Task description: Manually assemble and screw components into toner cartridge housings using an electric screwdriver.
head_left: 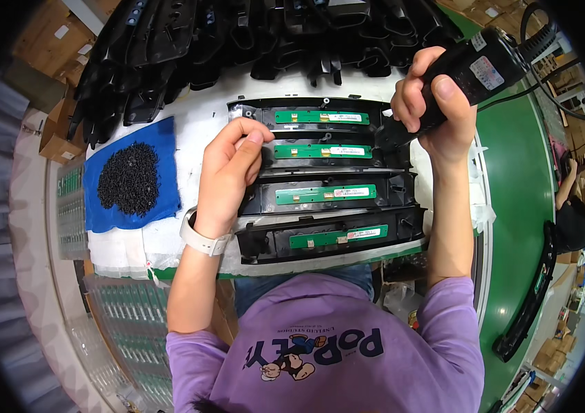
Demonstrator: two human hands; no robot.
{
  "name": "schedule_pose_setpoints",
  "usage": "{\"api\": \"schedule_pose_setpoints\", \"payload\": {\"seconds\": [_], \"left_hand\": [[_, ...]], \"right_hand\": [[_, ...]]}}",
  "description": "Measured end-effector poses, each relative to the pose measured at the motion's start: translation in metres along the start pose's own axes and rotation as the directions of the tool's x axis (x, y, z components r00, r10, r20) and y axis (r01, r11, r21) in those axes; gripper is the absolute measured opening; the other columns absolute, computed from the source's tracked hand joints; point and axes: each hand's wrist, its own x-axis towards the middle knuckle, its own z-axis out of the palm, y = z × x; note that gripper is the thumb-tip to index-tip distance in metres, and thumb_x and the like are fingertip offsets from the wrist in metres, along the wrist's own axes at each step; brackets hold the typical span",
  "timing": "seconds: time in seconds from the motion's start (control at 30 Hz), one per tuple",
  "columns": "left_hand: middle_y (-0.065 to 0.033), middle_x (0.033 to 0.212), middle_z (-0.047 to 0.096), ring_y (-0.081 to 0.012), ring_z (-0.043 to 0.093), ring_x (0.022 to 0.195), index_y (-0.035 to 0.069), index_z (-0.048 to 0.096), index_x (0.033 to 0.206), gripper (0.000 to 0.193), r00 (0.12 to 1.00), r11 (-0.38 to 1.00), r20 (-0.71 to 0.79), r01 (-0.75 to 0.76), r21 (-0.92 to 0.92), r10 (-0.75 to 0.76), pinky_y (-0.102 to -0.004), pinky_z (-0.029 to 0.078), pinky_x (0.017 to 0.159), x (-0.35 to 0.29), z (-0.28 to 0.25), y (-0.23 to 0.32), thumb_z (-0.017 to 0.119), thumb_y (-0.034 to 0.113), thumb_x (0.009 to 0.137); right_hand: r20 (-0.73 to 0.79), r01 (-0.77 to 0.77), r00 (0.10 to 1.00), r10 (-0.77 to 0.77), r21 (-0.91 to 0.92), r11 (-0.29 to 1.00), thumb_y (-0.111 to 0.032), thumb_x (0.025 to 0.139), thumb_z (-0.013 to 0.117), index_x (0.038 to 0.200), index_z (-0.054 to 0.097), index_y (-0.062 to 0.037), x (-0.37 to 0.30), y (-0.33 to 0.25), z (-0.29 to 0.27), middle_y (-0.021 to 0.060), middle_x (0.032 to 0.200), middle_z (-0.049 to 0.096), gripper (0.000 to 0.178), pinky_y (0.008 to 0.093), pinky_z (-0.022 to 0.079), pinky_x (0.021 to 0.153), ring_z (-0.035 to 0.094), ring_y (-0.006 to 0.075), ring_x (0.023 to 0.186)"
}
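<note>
Four boards (316,195) sit in housings (397,188) by the desk's (199,110) near edge; screws (128,179) remain at its left. Right grip (452,118) clasps a driver (491,69); left grip (232,157) is pinched, contents unclear.

On the bench (192,138) there are four black housings (395,195), four green boards (314,195), one blue cloth (168,158) near the left edge; above the right edge, one black tool (492,69).

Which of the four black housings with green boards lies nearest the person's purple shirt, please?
The bottom black housing in the picture; the other three housings lie above it, each farther from the shirt.
</note>
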Motion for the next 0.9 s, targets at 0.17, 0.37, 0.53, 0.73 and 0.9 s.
{"api": "schedule_pose_setpoints", "payload": {"seconds": [0.17, 0.37, 0.53, 0.73, 0.9], "left_hand": [[0.0035, 0.059, 0.049, -0.0009, 0.029, 0.044, 0.005, 0.055, 0.095, 0.013, 0.995, 0.998, -0.095, -0.001, 0.058, 0.007, -0.0172, 0.018, 0.041, 0.0, 0.005, 0.002, 0.049, 0.016, 0.093], [0.0033, 0.058, 0.05, -0.0009, 0.027, 0.043, 0.005, 0.056, 0.09, 0.017, 0.997, 0.994, -0.058, 0.052, 0.099, -0.046, -0.0175, 0.019, 0.041, -0.001, 0.004, 0.005, 0.047, 0.019, 0.094], [0.004, 0.057, 0.049, -0.0002, 0.029, 0.044, 0.004, 0.057, 0.086, 0.018, 1.0, 0.998, -0.018, -0.003, -0.063, 0.001, -0.0171, 0.019, 0.042, 0.001, -0.003, -0.003, 0.047, 0.017, 0.094], [0.0003, 0.063, 0.058, 0.0007, 0.032, 0.044, 0.003, 0.057, 0.088, 0.01, 0.997, 0.998, -0.071, 0.0, -0.057, -0.004, -0.0152, 0.022, 0.041, 0.0, 0.005, 0.004, 0.051, 0.011, 0.091], [-0.004, 0.07, 0.065, 0.0014, 0.037, 0.046, 0.003, 0.058, 0.088, 0.007, 0.999, 1.0, -0.038, 0.031, -0.001, -0.031, -0.0137, 0.024, 0.041, -0.003, 0.006, 0.003, 0.055, 0.009, 0.089]], "right_hand": [[0.004, 0.017, 1.0, -0.017, -0.008, 1.0, -0.032, 0.082, 0.053, 0.096, 0.046, -0.0011, -0.002, -0.001, 0.0, 0.0019, 0.053, 0.042, 0.034, 0.0254, 0.037, 0.043, 0.041, 0.0115, 0.04], [0.012, -0.001, 1.0, 0.001, 0.005, 1.0, -0.028, 0.082, 0.054, 0.091, 0.044, -0.0016, -0.002, 0.004, 0.001, 0.0031, 0.053, 0.042, 0.029, 0.0248, 0.035, 0.042, 0.04, 0.0114, 0.04], [0.02, -0.011, 1.0, 0.01, 0.033, 0.999, -0.023, 0.081, 0.055, 0.086, 0.043, -0.0022, -0.002, 0.008, 0.002, 0.0043, 0.054, 0.043, 0.025, 0.024, 0.034, 0.041, 0.04, 0.0113, 0.04], [-0.018, -0.032, 0.999, 0.031, -0.062, 0.998, -0.022, 0.08, 0.056, 0.085, 0.044, -0.0017, -0.004, 0.002, 0.009, 0.0043, 0.053, 0.043, 0.024, 0.0238, 0.033, 0.04, 0.039, 0.0113, 0.039], [0.082, 0.018, 0.996, -0.023, 0.064, 0.998, -0.029, 0.082, 0.057, 0.095, 0.045, -0.0004, -0.009, 0.001, 0.007, 0.0017, 0.054, 0.043, 0.034, 0.0248, 0.034, 0.041, 0.039, 0.0112, 0.04]]}}
